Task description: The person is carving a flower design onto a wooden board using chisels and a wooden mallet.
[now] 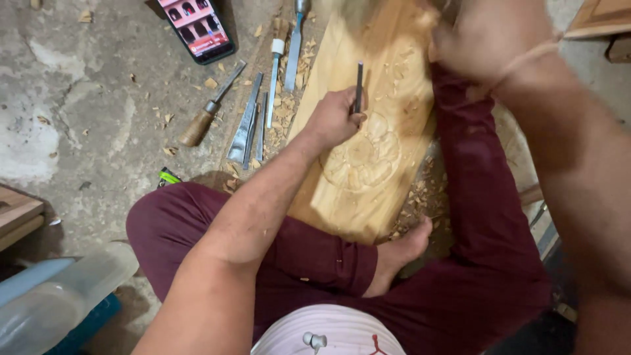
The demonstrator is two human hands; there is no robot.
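At the far left of the frame lay the corner of a wooden block [16,213] and, below it, a blurred pale plastic container [59,292] on the concrete floor [85,112]. At the upper left a phone [195,26] lay face up with its screen lit. To its right a row of spare tools rested side by side among wood chips: a wooden-handled chisel [210,108], flat steel gouges [246,125], and further chisels [289,46] near the top edge. In the centre, the left hand [335,118] was closed around a thin dark chisel [359,85], holding it nearly upright with its tip on the wooden plank [368,190]. The plank ran from the top centre down to the person's lap, propped between legs in maroon trousers, and bore a partly carved rounded floral relief [361,158] just below the hand. A bare foot [401,253] pressed against the plank's lower end, beside loose shavings [420,197]. At the upper right, the right hand [490,39] was raised and blurred, fingers curled shut around something that could not be made out.
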